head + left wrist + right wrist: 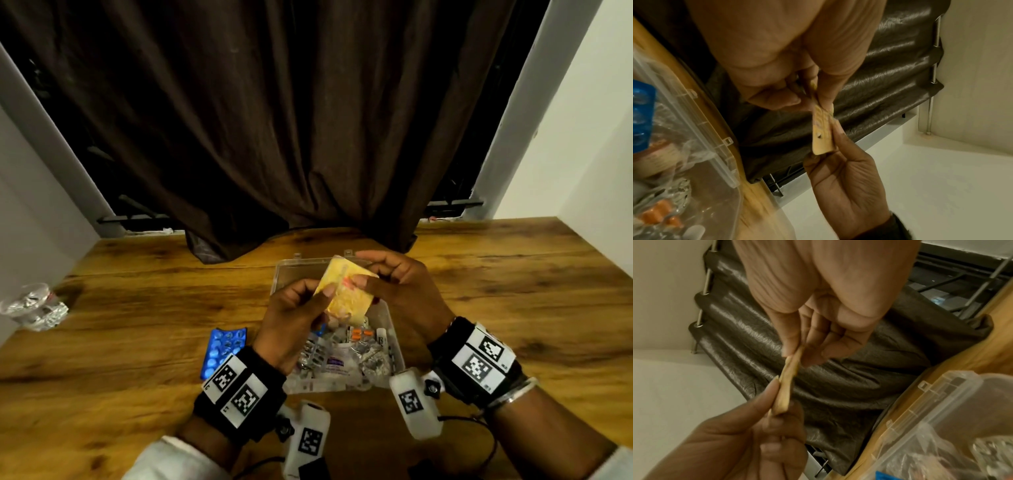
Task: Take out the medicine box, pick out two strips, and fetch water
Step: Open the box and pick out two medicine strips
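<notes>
A clear plastic medicine box (390, 329) stands open on the wooden table, filled with several strips and small packs. Above it both hands hold one yellow tablet strip (346, 291). My left hand (301, 308) pinches its near left edge, and my right hand (387, 281) pinches its far right side. The same strip shows edge-on between the two hands in the left wrist view (822, 129) and the right wrist view (787, 386). A blue blister strip (224, 349) lies flat on the table just left of the box.
A clear plastic cup (32, 306) lies on its side at the table's left edge. A dark brown curtain (274, 120) hangs behind the table and drapes onto its far edge. White walls close in on both sides.
</notes>
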